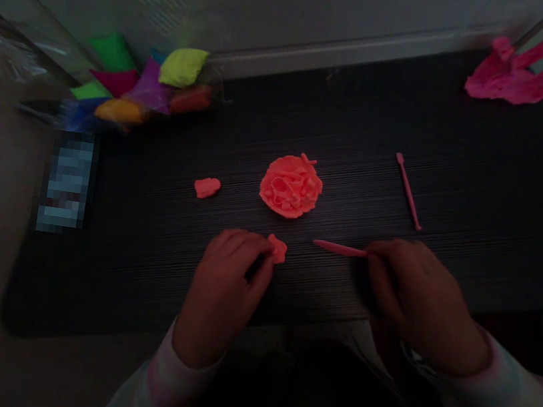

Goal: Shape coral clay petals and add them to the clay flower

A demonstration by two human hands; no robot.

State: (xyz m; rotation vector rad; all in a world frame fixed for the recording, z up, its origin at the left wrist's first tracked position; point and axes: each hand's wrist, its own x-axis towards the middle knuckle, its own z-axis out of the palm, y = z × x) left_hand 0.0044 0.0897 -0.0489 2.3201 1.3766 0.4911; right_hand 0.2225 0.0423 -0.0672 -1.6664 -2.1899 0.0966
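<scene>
Between the thumb and fingers of my left hand [229, 285] is a small, ragged-edged piece of coral modelling clay [278, 249]. My right hand [414, 298] pinches one end of a pink clay knife [338, 248], its pointed blade aimed left toward that piece without touching it. Just beyond both hands lies a round coral clay flower [291, 186] with ruffled folds and a thin strand at its top edge. A small coral clay lump [207, 188] rests to the flower's left. Off to the right, a second pink modelling tool [408, 192] lies on the dark table [364, 122].
At the back left sits a clear bag with several coloured clay packs [151, 89]. A blurred-out rectangular object [68, 182] is near the left edge. A crumpled bright pink piece [515, 73] stands at the far right corner. A pale wall [328, 16] runs behind the table.
</scene>
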